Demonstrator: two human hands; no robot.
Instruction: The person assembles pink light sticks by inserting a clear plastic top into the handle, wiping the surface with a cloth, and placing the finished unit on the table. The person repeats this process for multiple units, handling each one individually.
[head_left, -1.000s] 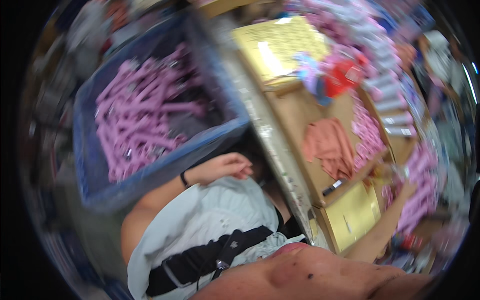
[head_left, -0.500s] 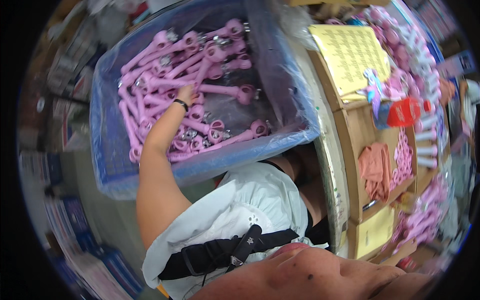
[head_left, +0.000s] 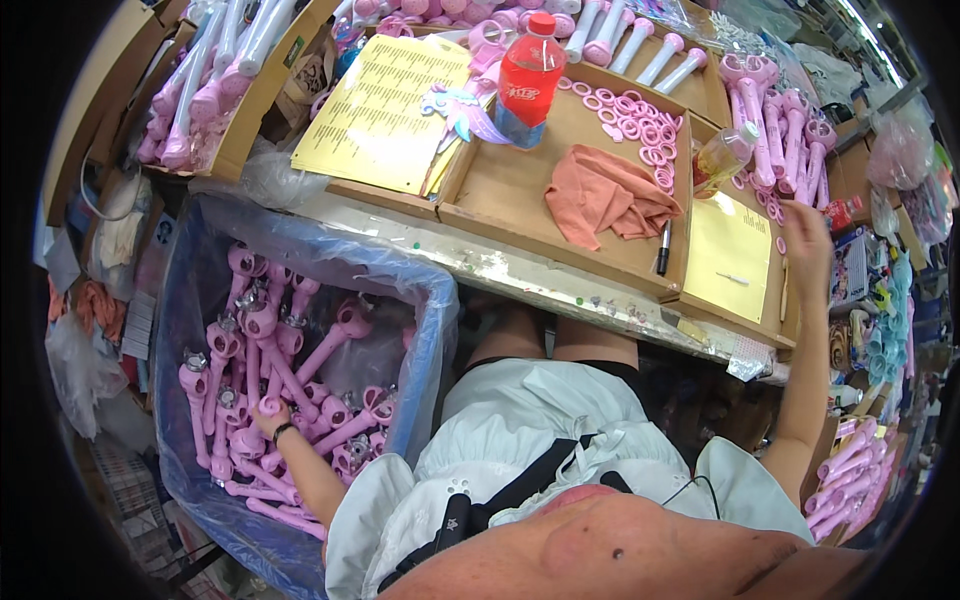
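Observation:
A plastic-lined blue crate (head_left: pixel 430 330) on the left holds a jumble of pink plastic wands (head_left: pixel 285 365), each with a ring-shaped head; several have silvery parts on the head. Down among them is my left hand (head_left: pixel 270 418), a dark band at its wrist. Its fingers are closed round the handle end of one wand. My right hand (head_left: pixel 808 240) is at the right end of the workbench, beside a yellow printed sheet (head_left: pixel 728 262), small pink rings (head_left: pixel 780 243) and a heap of pink wand parts (head_left: pixel 768 140). Its fingers are blurred and partly hidden.
Cardboard trays on the bench hold an orange cloth (head_left: pixel 610 200), pink rings (head_left: pixel 640 118), a black marker (head_left: pixel 664 248) and a red-labelled bottle (head_left: pixel 530 80). Yellow sheets (head_left: pixel 375 110) carry a winged unicorn piece (head_left: pixel 465 112). A box of clear-tubed wands (head_left: pixel 205 90) stands at far left.
The view has swung right and now faces the bench squarely. My right hand and forearm have come into sight at the bench's right end. My left hand remains among the wands in the crate.

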